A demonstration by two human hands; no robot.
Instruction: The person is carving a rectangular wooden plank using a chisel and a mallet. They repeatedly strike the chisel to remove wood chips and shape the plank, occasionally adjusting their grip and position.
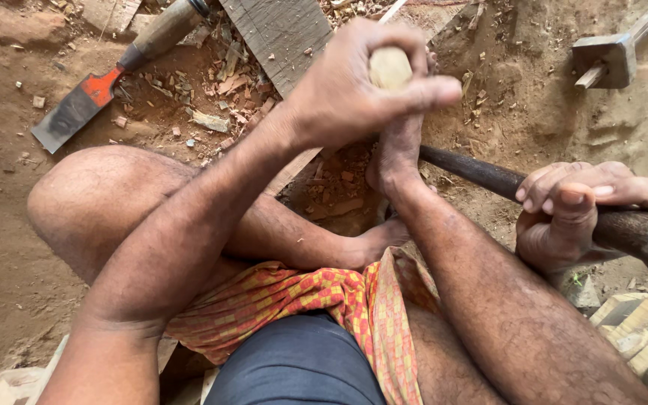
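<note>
A pale wooden handle (389,66) is clasped by the left hand (346,90) above the right hand (397,154); another person's hand (564,214) grips a dark pole (474,171). Wood chips (226,82), a chisel (84,101) and a mallet (609,56) are scattered around.

The person sits on the ground (9,247), knee to the left, foot (373,240) tucked in at centre. Both hands stack on an upright handle (390,67), left hand (354,90) above right hand (397,154). A chisel (106,79) lies far left, a plank (283,34) behind the hands, a mallet (609,56) far right. Another person's hands (568,210) grip a pole (481,172) running rightward.
</note>
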